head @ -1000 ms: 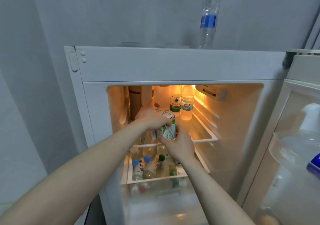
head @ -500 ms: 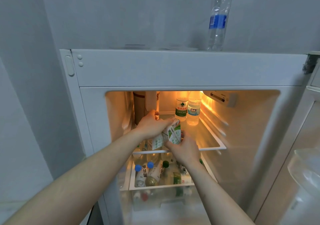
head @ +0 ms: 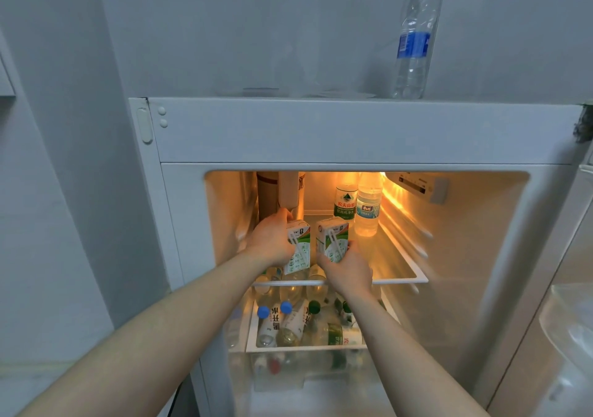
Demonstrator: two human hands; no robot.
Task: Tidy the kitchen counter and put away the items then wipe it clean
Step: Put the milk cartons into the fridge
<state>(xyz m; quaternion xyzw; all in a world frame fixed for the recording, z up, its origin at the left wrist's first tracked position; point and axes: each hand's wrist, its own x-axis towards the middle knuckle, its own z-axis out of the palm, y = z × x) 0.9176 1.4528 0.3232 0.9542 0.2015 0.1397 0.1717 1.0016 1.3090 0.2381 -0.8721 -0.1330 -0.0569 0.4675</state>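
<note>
Open fridge [head: 321, 134], lit inside. Left hand [head: 269, 243] and right hand [head: 346, 267], fingers wrapped around one small carton each [head: 300, 246] [head: 332, 240], hold them upright near the glass shelf's [head: 398, 266] front-left corner. Best set both flat, side by side, clear of the bottles behind [head: 356, 206].

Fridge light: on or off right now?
On. The fridge interior glows warm orange, brightest beside the two upright bottles at the back.
</note>
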